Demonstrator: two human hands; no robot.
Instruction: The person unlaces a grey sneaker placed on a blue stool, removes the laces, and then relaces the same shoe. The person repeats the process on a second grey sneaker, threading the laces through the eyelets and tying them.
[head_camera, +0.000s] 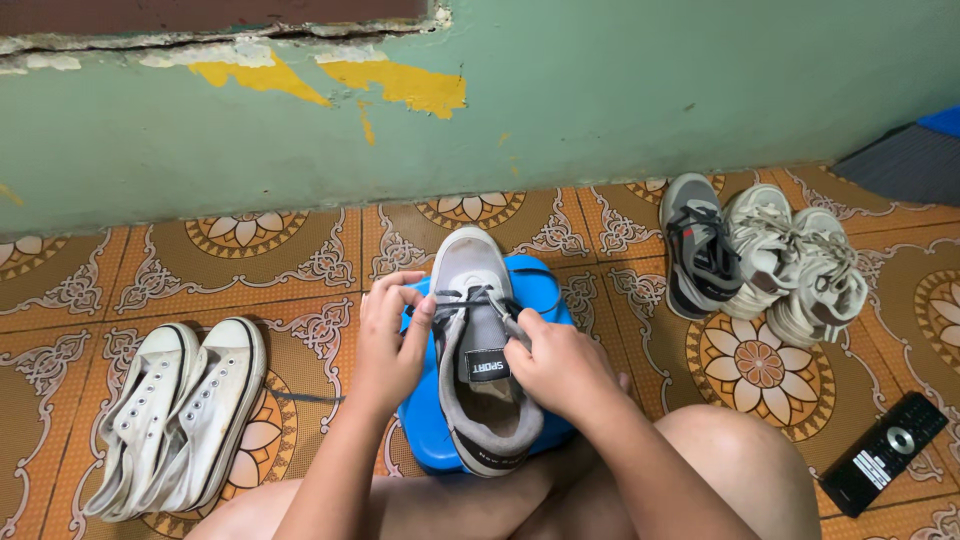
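Grey sneaker on a blue stool, laces in both hands.

On the patterned tile floor (300, 260), the blue stool (425, 430) carries a grey sneaker (480, 340), toe toward the green wall (600, 100). White canvas shoes (180, 420) lie left; three more sneakers (760, 260) right, a black remote (885, 452) nearer. Left hand (390, 335) and right hand (555, 365) each pinch the dark lace (470, 297).
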